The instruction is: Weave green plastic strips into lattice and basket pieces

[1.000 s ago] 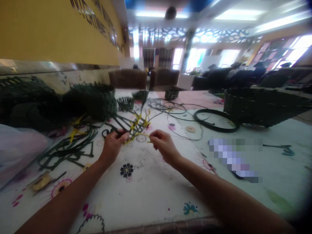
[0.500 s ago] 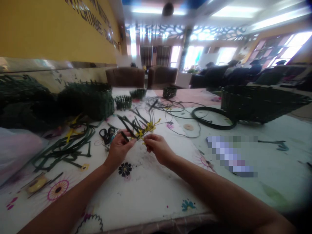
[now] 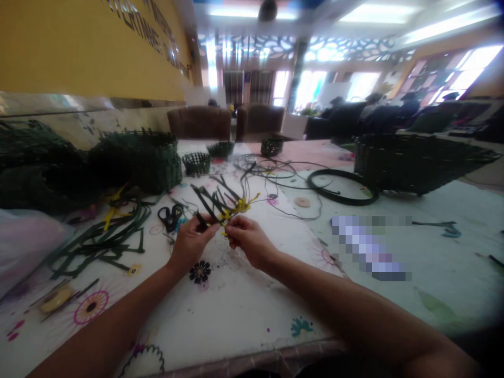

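Note:
Between my hands, over the white flowered tablecloth [image 3: 236, 310], is a small piece of weaving [image 3: 210, 202] made of dark green strips with yellow strips crossing them. My left hand [image 3: 192, 239] is closed on its near left side, thumb against a green strip. At its near edge, the fingertips of my right hand [image 3: 248, 239] are pinched together on a yellow strip [image 3: 225, 231]; its end is mostly hidden by the fingers. The green strips fan out away from me. Black-handled scissors [image 3: 171, 216] lie just beyond my left hand.
Loose green strips [image 3: 106, 241] lie at left beside a plastic bag [image 3: 29, 247]. Green baskets [image 3: 153, 160] stand behind them, with a larger basket [image 3: 417, 163] at right. A coiled strip [image 3: 342, 186] and a pixelated object [image 3: 368, 247] are on the right side. People sit in the background.
My right hand has moved slightly left and closer to my left hand, along the near edge of the weaving. The left hand keeps its hold. The whole view has shifted a little.

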The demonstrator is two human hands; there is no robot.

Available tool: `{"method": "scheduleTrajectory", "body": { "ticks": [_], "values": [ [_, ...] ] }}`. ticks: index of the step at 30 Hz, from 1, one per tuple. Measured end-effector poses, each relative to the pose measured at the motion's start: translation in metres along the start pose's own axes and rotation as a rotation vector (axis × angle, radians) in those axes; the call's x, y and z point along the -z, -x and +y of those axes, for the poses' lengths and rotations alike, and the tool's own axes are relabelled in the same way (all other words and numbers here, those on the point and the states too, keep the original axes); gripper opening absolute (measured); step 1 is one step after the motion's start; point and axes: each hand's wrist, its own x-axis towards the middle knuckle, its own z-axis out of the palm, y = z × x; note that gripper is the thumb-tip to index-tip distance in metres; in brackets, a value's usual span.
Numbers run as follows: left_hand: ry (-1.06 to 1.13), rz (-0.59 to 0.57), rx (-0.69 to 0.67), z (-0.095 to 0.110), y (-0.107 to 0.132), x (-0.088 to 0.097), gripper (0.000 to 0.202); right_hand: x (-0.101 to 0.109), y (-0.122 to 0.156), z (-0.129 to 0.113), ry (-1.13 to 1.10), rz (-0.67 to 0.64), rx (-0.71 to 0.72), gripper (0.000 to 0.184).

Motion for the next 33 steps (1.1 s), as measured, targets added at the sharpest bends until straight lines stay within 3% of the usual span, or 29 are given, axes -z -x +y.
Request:
{"method": "scheduleTrajectory", "body": {
  "ticks": [6, 12, 15, 24, 29, 33],
  "values": [
    [0.008, 0.048, 0.020, 0.000, 0.000, 0.002, 0.020, -0.003, 0.003, 0.001, 0.264, -0.045, 0.301, 0.012],
    [-0.030, 0.095, 0.011, 0.006, -0.002, 0.003, 0.019, 0.001, 0.006, 0.000, 0.749, -0.101, 0.678, 0.009],
    [-0.068, 0.086, -0.014, 0.007, 0.001, 0.002, 0.019, 0.001, 0.005, 0.001, 0.838, -0.130, 0.832, 0.011],
    [-0.243, 0.045, -0.149, 0.009, 0.011, -0.005, 0.015, 0.004, 0.008, 0.000, 0.994, -0.130, 0.870, 0.016],
    [-0.307, 0.044, -0.113, 0.006, 0.014, -0.009, 0.022, 0.003, 0.010, -0.003, 1.107, -0.150, 0.879, 0.024],
    [-0.308, 0.028, -0.102, 0.006, 0.017, -0.012, 0.032, 0.001, 0.013, -0.009, 1.279, -0.173, 0.786, 0.026]
  ]
}}
